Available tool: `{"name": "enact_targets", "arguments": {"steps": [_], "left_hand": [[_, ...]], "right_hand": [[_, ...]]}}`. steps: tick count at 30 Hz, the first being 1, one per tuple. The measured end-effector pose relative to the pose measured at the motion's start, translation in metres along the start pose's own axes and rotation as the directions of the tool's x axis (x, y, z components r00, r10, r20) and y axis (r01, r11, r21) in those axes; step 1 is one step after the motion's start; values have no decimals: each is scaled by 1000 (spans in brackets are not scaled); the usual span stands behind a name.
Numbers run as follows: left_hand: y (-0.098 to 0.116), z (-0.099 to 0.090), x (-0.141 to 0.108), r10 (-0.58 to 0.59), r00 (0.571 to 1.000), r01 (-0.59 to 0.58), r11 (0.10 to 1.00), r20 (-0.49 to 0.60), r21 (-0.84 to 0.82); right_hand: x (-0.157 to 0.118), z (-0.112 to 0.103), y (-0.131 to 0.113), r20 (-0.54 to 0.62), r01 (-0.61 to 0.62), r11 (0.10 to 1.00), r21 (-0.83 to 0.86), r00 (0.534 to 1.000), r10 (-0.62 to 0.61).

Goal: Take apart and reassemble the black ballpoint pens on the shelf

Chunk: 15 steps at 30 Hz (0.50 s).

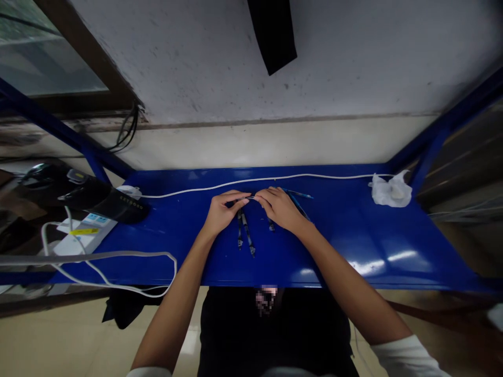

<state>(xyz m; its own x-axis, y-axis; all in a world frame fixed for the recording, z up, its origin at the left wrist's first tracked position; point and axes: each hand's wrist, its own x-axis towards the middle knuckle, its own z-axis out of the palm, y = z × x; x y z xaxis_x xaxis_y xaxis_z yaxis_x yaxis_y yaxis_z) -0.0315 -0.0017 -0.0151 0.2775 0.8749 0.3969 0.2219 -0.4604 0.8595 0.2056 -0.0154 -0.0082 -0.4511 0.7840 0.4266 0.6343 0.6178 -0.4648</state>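
Over the blue bench (353,251), fingers of left hand (223,212) and right hand (279,208) pinch a crosswise rod (251,198).

My left hand (223,212) and my right hand (280,208) are held low in front of me, backs upward, with the fingers curving inward. My left fingers (238,198) reach rightward and my right fingers (262,196) reach leftward, their tips almost meeting between the hands. My left wrist (208,234) and right wrist (301,224) are gently bent. My bare left forearm (176,306) and right forearm (346,293) angle inward from the lower corners toward my hands.
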Motion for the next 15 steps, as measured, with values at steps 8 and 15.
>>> {"name": "enact_targets", "arguments": {"steps": [8, 15], "left_hand": [[3, 1, 0, 12, 1000, -12, 1000, -24, 15], [2, 1, -2, 19, 999, -18, 999, -28, 28]], "right_hand": [[1, 1, -1, 3, 16, 1000, 13, 1000, -16], [0, 2, -1, -19, -5, 1000, 30, 1000, 6]]}}
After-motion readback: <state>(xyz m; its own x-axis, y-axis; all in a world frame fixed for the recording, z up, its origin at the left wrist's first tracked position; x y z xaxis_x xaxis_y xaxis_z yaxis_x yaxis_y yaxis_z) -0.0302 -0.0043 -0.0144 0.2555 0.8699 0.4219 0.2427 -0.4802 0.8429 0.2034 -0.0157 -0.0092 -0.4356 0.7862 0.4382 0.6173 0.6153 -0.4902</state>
